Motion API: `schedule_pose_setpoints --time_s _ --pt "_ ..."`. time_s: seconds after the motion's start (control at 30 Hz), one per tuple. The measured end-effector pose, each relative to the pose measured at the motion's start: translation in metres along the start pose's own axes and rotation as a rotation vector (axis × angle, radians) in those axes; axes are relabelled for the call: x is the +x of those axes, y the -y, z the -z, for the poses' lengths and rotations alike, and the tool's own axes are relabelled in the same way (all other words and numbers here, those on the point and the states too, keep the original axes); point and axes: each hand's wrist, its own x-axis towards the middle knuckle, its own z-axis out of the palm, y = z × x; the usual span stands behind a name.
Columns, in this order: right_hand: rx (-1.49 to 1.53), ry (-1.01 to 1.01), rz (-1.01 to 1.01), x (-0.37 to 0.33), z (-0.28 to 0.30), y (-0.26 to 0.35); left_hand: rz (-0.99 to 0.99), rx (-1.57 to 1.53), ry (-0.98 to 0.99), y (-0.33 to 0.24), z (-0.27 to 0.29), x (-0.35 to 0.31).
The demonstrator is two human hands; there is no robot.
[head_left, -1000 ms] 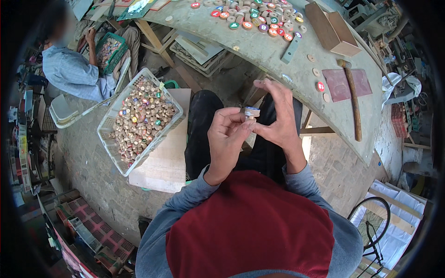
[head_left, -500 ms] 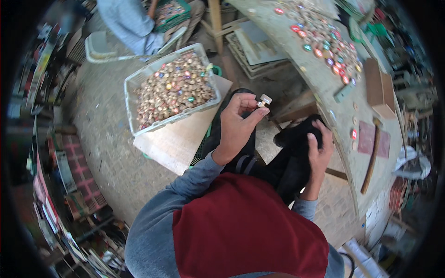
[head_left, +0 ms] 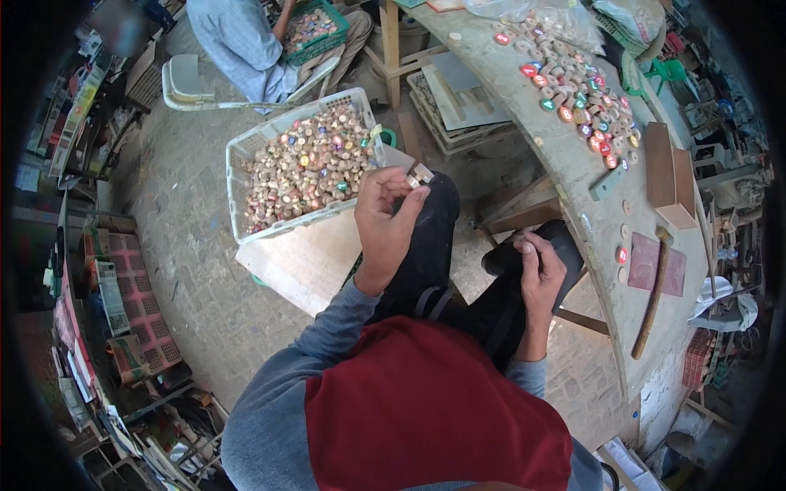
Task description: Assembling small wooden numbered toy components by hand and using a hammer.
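Note:
My left hand pinches a small pale wooden piece with a flat grey face between thumb and fingertips, above my knee and beside the white crate. Over my other thigh is my right hand, its thumb and fingers drawn together; what they hold, if anything, is too small to make out. The white plastic crate at the left is full of small round wooden pieces, some with coloured tops. A pale board lies under the crate.
Along the right runs a worktable with scattered wooden discs, a wooden hammer over a reddish sheet, and a brown wooden box. Another person sits at the far left with a green basket.
My left hand has moved left, toward the crate, still holding the small wooden piece. My right hand has shifted slightly left and down, and its spread fingers have closed together.

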Motion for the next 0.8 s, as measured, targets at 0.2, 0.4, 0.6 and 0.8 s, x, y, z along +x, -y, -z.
schedule_pose_setpoints --time_s 0.2,0.4,0.6,0.8 --pt "0.274 0.109 0.016 0.018 -0.014 0.041 0.032 -0.097 0.110 -0.018 -0.018 -0.009" --pt "0.310 0.090 0.138 0.061 -0.029 0.086 -0.219 0.025 0.198 -0.033 -0.033 -0.014" --pt "0.367 0.156 0.156 0.064 -0.036 0.092 -0.417 0.280 0.195 -0.043 -0.036 -0.014" --pt "0.217 0.065 -0.025 0.039 -0.006 0.055 -0.243 0.109 0.030 -0.011 -0.032 0.030"
